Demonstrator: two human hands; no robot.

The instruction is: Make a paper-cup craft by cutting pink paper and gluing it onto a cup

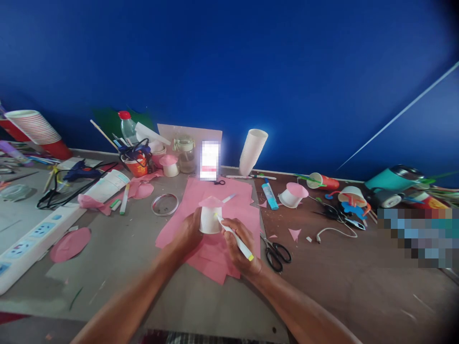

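Observation:
My left hand (191, 232) is wrapped round the left side of a white paper cup (209, 221), which has a pink paper piece (210, 202) on top. In my right hand (241, 241) is a white marker (241, 244) with a yellow end. The marker's tip touches the cup's side, where a small yellow mark shows. Beneath both hands lie pink paper sheets (234, 188). Black-handled scissors (276, 254) rest just right of the sheets.
Another pink-topped cup (291, 197) stands to the right, near a blue tube (269, 196). A tall cup stack (252, 150) leans near the wall. On the left are a power strip (36, 239), a metal ring (165, 204) and a pink disc (71, 244).

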